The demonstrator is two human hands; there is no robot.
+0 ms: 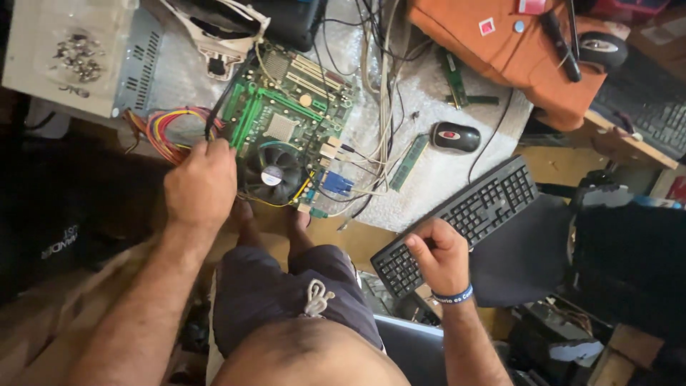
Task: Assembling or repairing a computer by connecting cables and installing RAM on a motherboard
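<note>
My left hand rests on the near left edge of a green motherboard, fingers curled beside its black cooler fan and against a black cable. A bundle of coloured wires lies just left of that hand. My right hand grips the near end of a black keyboard, which lies tilted at the table's front edge. A blue wristband circles the right wrist.
A black and silver mouse and a loose memory stick lie on the white bubble wrap. A grey computer case with screws on it stands far left. An orange cloth covers the far right. Tangled cables run down the middle.
</note>
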